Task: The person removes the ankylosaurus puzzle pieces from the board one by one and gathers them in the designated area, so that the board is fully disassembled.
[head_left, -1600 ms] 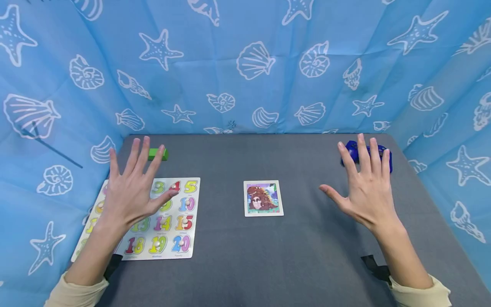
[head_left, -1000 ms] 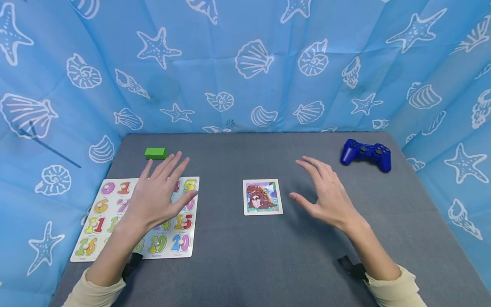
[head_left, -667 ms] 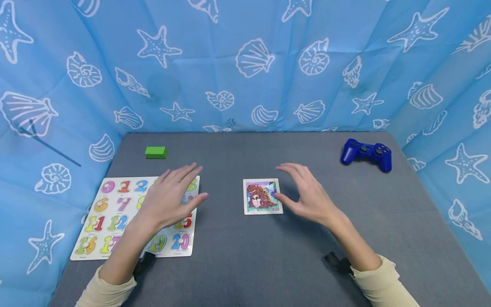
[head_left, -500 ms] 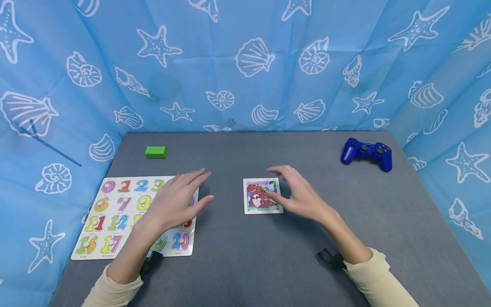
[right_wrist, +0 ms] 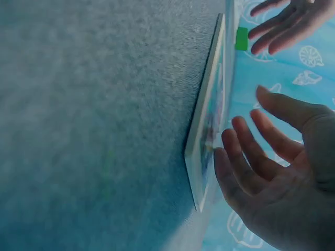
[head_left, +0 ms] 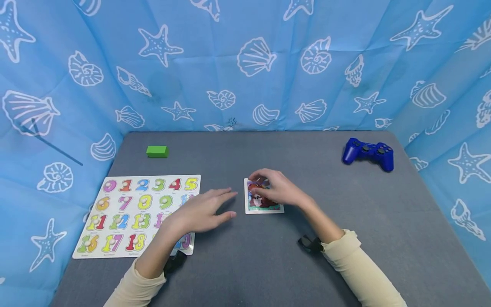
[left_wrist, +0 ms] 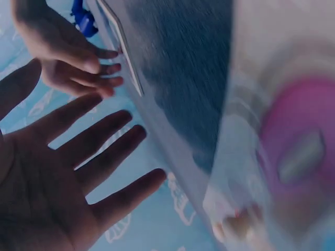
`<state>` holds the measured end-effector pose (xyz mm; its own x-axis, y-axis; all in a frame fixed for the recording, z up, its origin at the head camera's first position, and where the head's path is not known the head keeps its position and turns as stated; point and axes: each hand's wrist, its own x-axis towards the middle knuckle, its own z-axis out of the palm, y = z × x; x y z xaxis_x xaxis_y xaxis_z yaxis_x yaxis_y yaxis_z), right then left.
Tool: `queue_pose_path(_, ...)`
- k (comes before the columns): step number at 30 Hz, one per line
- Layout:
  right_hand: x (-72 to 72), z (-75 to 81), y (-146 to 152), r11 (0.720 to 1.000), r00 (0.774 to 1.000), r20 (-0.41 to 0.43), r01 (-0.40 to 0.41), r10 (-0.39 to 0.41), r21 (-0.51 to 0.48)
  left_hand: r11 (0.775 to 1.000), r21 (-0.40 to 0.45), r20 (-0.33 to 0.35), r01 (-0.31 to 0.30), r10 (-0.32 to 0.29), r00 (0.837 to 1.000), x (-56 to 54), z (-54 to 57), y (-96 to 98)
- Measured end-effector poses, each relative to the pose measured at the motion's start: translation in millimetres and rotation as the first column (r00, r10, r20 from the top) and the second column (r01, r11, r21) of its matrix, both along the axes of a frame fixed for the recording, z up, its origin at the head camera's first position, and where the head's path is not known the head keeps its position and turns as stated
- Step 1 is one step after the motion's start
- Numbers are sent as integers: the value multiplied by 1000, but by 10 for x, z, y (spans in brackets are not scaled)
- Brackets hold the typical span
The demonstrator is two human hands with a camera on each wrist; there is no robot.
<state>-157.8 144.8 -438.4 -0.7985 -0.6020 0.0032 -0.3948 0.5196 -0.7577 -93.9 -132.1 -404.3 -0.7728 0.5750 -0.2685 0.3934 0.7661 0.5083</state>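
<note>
A small square picture puzzle (head_left: pixel 268 207) in a pale frame, with a brown dinosaur on it, lies flat at mid-table. My right hand (head_left: pixel 281 189) is over it with thumb and fingers loosely bent; in the right wrist view the fingertips (right_wrist: pixel 222 152) come close over the picture and nothing is between them. My left hand (head_left: pixel 203 211) hovers palm down with fingers extended, just left of the puzzle and over the right edge of the number puzzle board (head_left: pixel 133 209). In the left wrist view its spread fingers (left_wrist: pixel 107 162) hold nothing.
The board carries knobbed numbers in several rows, some hidden by the left hand and forearm. A green block (head_left: pixel 157 152) lies at the back left and a blue game controller (head_left: pixel 367 153) at the back right. A blue seashell curtain (head_left: pixel 230 64) surrounds the grey table (head_left: pixel 238 264).
Both hands have come inward and lower from wide apart. The right hand has moved left over the picture puzzle; the left hand has moved right, uncovering most of the number board.
</note>
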Motion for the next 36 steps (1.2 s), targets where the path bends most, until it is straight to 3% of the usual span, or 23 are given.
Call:
queue_pose_path(5,-99,-58,-68,994,1000,-5,25,-24,106,999,-16,102,30,-28,994,26,-48,124)
queue_pose_path(10,-196,-88,-109,983,997,1,79,-80,163,998,-47,136,44,-37,990,72,-60,281)
queue_pose_path(16,-217,-23,-148,970,993,15,114,-120,217,995,-82,173,55,-41,984,96,-61,441)
queue_pose_path(25,-196,8,-190,947,993,-53,118,-107,298,990,-129,151,59,-39,988,109,-96,558)
queue_pose_path(36,-295,-3,-122,966,1000,-11,15,-12,259,989,-143,178,45,-19,984,127,-90,597)
